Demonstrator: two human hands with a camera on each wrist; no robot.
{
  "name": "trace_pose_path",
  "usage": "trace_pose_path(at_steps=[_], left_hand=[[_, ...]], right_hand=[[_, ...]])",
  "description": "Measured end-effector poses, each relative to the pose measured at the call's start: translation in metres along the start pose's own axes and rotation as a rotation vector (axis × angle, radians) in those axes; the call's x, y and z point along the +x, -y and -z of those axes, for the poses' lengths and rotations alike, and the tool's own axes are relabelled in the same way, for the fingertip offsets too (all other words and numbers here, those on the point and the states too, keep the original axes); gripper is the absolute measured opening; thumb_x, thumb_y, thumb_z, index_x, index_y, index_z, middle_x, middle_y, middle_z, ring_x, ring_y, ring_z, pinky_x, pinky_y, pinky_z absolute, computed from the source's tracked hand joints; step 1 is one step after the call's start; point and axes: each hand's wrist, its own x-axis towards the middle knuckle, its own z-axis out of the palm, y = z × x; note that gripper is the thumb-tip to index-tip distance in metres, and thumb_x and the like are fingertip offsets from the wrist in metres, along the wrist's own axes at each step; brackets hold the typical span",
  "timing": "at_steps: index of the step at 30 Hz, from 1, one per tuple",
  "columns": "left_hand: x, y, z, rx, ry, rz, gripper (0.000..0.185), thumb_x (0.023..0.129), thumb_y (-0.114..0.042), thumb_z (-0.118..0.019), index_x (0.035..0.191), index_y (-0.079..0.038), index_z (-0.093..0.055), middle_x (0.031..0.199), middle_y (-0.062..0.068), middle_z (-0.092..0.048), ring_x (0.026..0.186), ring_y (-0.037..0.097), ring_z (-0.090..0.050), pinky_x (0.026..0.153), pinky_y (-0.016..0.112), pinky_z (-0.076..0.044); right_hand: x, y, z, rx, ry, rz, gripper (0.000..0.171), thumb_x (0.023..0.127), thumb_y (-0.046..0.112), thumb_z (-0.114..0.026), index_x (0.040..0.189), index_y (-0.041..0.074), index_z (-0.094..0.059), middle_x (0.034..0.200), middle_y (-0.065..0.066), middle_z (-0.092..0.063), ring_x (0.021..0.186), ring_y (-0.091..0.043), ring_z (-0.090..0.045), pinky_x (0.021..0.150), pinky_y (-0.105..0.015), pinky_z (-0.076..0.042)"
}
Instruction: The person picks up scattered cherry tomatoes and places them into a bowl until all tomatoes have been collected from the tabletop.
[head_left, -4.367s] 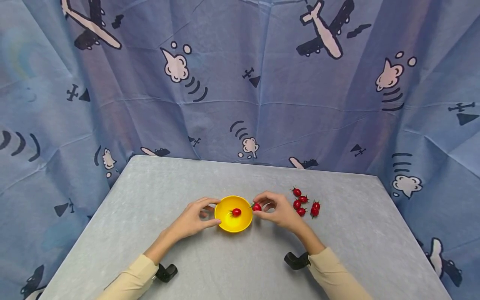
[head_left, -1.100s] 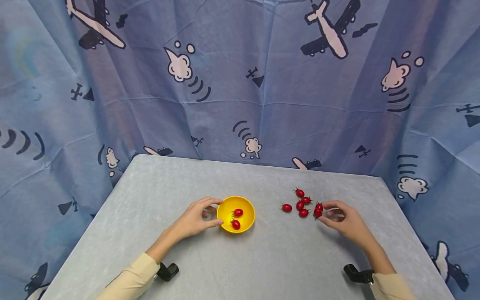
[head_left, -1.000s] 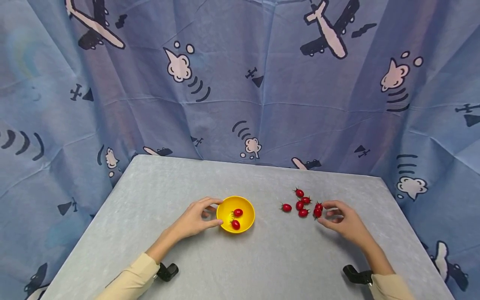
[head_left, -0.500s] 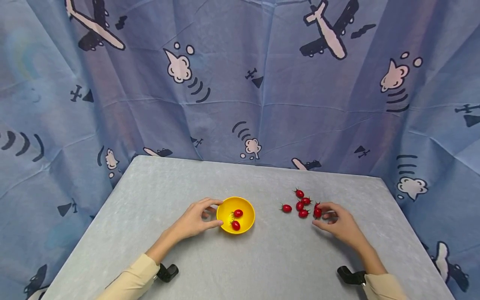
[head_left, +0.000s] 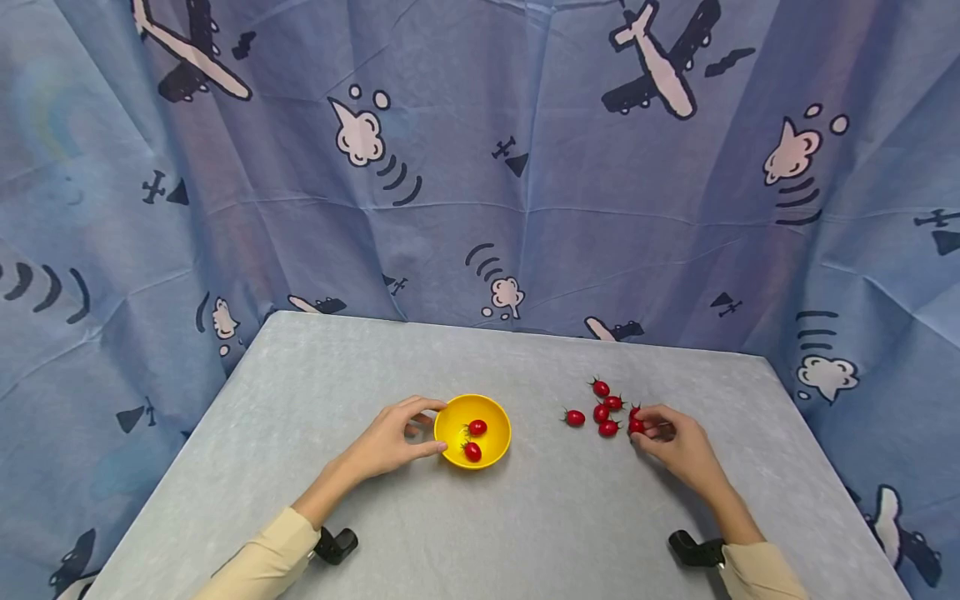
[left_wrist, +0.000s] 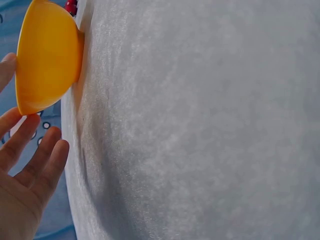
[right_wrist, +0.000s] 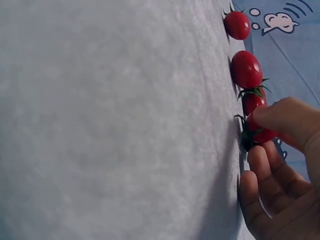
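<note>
My left hand (head_left: 393,435) holds the left side of a small yellow bowl (head_left: 498,418), thumb and fingertips at its rim. Two red cherry tomatoes with green stems lie inside, the farther cherry tomato (head_left: 477,427) a little above the nearer one (head_left: 472,451). At the right, my right hand (head_left: 678,446) pinches a cherry tomato (head_left: 637,426) at the near end of a pair. In the right wrist view the thumb presses on this tomato (right_wrist: 261,133), while the index finger is mostly hidden behind it. Another cherry tomato (head_left: 634,412) sits just beyond, partly covered by the fingers.
Several loose cherry tomatoes (head_left: 602,412) form a cluster left of my right hand, with one stray cherry tomato (head_left: 574,418) nearer the bowl. A pale grey cloth covers the table (head_left: 480,533). Behind its far edge hangs a blue curtain (head_left: 450,167) printed with planes.
A second tomato came into the bowl, and a stray one appeared left of the cluster. My right hand went from the bowl to the right-hand pair, then closed on its near tomato. Left hand stayed.
</note>
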Motion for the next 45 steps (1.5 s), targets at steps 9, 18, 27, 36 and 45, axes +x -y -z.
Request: trace_pose_path(at_steps=[9,18,27,36,45], left_hand=[[0.0,-0.001,0.0,-0.007,0.001,-0.005,0.056,0.087,-0.022,-0.085,0.135,-0.006,-0.062,0.132,0.005,-0.062,0.107,0.019,-0.065,0.087,0.035,-0.057],[-0.001,0.0,0.0,-0.006,-0.009,-0.027,0.056,0.088,-0.024,-0.083,0.136,-0.005,-0.062,0.132,0.008,-0.062,0.107,0.022,-0.065,0.085,0.037,-0.058],[-0.001,-0.001,0.001,-0.01,-0.008,-0.023,0.056,0.088,-0.025,-0.083,0.136,-0.006,-0.061,0.133,0.008,-0.062,0.107,0.023,-0.065,0.086,0.037,-0.058],[-0.002,-0.003,0.0,-0.007,-0.011,-0.025,0.056,0.088,-0.024,-0.084,0.136,-0.006,-0.061,0.132,0.008,-0.062,0.106,0.023,-0.066,0.085,0.039,-0.058],[-0.001,-0.001,-0.001,-0.012,-0.007,0.001,0.056,0.087,-0.023,-0.085,0.136,-0.009,-0.062,0.133,0.003,-0.061,0.107,0.018,-0.065,0.086,0.035,-0.058]], right_hand=[[0.0,0.001,0.004,0.007,0.004,0.002,0.03,0.082,-0.004,-0.082,0.11,-0.002,-0.07,0.099,-0.012,-0.069,0.082,-0.023,-0.065,0.07,-0.023,-0.055],[0.001,0.002,0.008,0.028,-0.009,0.029,0.028,0.082,-0.006,-0.081,0.107,-0.002,-0.07,0.095,-0.011,-0.068,0.08,-0.019,-0.064,0.068,-0.023,-0.055],[0.006,0.006,0.013,0.08,-0.032,0.067,0.027,0.083,-0.006,-0.081,0.107,-0.004,-0.069,0.094,-0.013,-0.069,0.08,-0.017,-0.065,0.07,-0.019,-0.054],[0.013,0.017,0.015,0.103,-0.035,0.082,0.027,0.085,-0.001,-0.082,0.109,-0.001,-0.07,0.098,-0.012,-0.07,0.083,-0.018,-0.066,0.071,-0.018,-0.055],[0.022,0.032,0.008,0.159,-0.02,0.08,0.03,0.086,0.002,-0.082,0.112,-0.002,-0.069,0.098,-0.013,-0.069,0.085,-0.02,-0.065,0.071,-0.019,-0.055]])
